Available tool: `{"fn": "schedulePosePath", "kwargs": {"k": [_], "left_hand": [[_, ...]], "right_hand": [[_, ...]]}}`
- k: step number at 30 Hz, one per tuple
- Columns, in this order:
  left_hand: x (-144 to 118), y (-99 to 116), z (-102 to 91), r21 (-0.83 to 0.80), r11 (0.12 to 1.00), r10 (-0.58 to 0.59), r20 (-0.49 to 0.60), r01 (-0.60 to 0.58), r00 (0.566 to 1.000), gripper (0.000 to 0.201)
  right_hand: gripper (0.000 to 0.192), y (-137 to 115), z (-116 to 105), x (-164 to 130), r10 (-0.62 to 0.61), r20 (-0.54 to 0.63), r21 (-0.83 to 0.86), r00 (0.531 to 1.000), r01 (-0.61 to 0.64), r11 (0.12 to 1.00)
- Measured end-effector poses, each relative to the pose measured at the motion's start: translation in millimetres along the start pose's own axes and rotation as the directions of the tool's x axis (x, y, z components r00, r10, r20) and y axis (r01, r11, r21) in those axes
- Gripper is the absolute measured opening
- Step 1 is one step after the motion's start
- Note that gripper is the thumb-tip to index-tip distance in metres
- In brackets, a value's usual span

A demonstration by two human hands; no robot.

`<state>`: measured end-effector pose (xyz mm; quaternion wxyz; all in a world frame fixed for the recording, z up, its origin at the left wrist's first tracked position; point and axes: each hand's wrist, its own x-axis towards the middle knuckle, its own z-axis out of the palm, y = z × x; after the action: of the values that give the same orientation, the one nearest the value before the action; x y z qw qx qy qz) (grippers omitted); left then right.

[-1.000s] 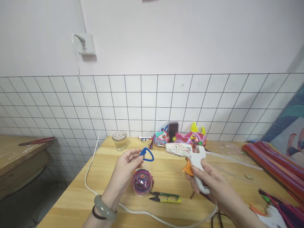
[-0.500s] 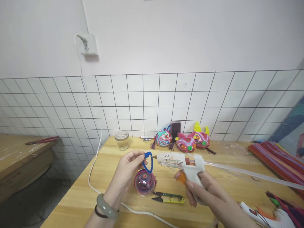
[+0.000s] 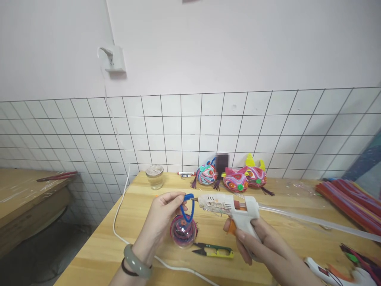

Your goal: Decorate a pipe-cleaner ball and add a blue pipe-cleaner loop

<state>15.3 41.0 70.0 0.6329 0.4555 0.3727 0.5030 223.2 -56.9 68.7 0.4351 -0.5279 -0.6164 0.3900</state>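
Note:
My left hand (image 3: 166,210) pinches a blue pipe cleaner loop (image 3: 192,212) at its upper end. In my right hand (image 3: 253,242) is a white hot glue gun (image 3: 218,203), gripped by its handle with a finger at the orange trigger. Its nozzle touches or nearly touches the top of the loop. A long clear glue stick (image 3: 312,220) sticks out of the gun's back end. Below the loop sits a clear plastic ball (image 3: 183,232) with coloured strips in or under it. Thread snips (image 3: 214,250) with a yellow and green handle lie between my hands.
Along the tiled wall stand a glass jar (image 3: 154,177), markers (image 3: 186,174) and several colourful decorated figures (image 3: 235,180). Bundled pipe cleaners (image 3: 351,200) lie at the right, with another orange-triggered white tool (image 3: 321,272) in front. A white cable (image 3: 117,218) crosses the table.
The camera view has shifted slightly, moving everything a little to the right in the picture. Both hands keep their hold, with the nozzle still at the top of the blue loop.

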Motion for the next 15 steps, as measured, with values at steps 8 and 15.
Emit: {"fn": "schedulePosePath", "kwargs": {"k": [8, 15], "left_hand": [[0.2, -1.3, -0.8, 0.017, 1.0, 0.008, -0.001, -0.008, 1.0, 0.023], [0.3, -2.5, -0.1, 0.022, 1.0, 0.011, 0.0, -0.011, 1.0, 0.022]], "right_hand": [[0.032, -3.3, 3.2, -1.6, -0.002, -0.063, -0.013, 0.998, 0.001, 1.0], [0.031, -3.0, 0.7, -1.2, 0.006, -0.004, -0.019, 1.0, -0.006, 1.0]]}}
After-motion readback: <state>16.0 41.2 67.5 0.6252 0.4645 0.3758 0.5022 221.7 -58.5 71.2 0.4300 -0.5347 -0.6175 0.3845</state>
